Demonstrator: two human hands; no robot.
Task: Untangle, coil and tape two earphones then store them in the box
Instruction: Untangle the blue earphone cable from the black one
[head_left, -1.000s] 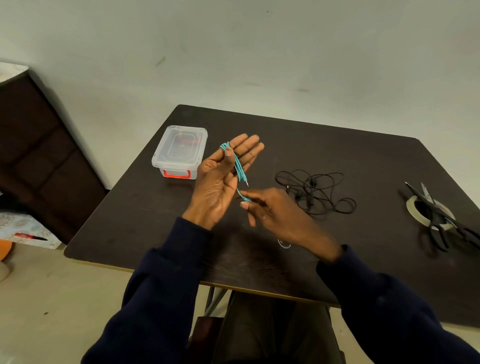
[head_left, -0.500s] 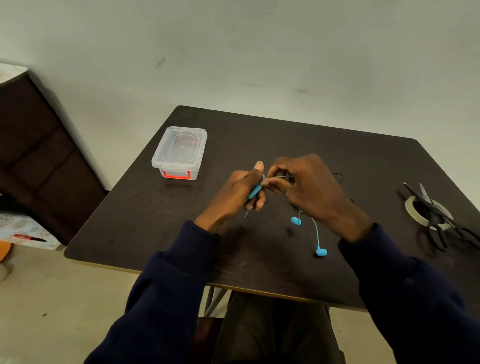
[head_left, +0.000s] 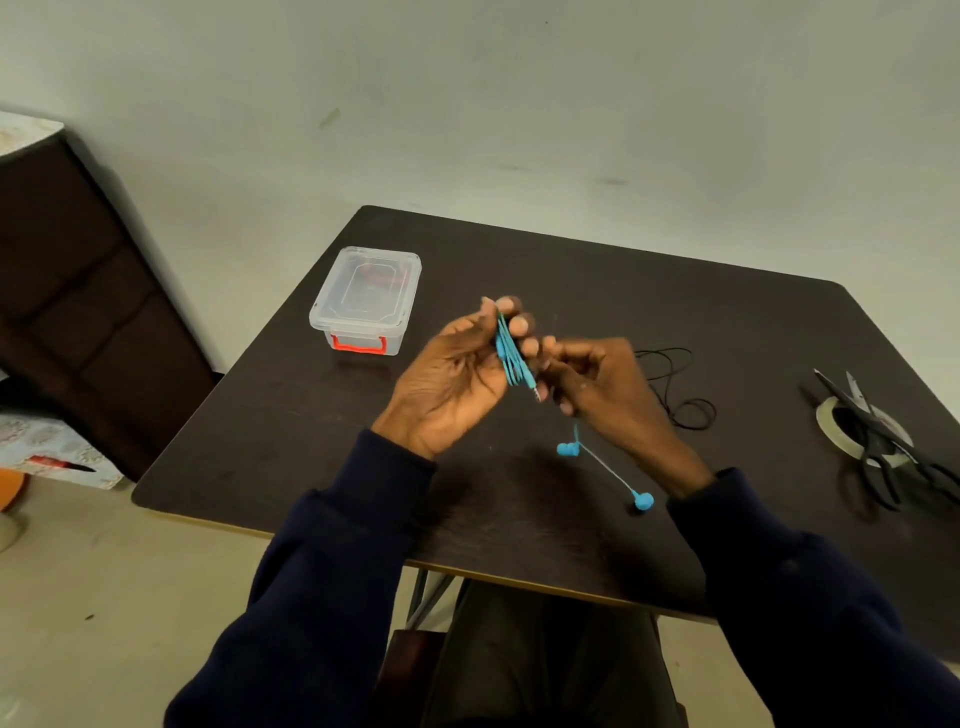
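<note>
A blue earphone (head_left: 511, 353) is wound in several loops over the fingers of my left hand (head_left: 457, 379), palm up above the table's middle. Its jack hangs at the loops' lower end. My right hand (head_left: 602, 389) pinches the blue cable just right of the loops; the two blue earbuds (head_left: 569, 449) dangle below it, close to the table. A tangled black earphone (head_left: 680, 387) lies on the table behind my right hand, partly hidden. The clear plastic box (head_left: 366, 299) with a red latch stands shut at the left.
Black scissors (head_left: 883, 441) lie across a roll of tape (head_left: 831, 423) at the table's right edge. The dark table (head_left: 291, 415) ends near my lap. A dark cabinet (head_left: 78, 291) stands at the left by the wall.
Both hands have lifted and my left hand has turned palm up, showing more blue loops around its fingers. The earbuds have swung slightly with the cable.
</note>
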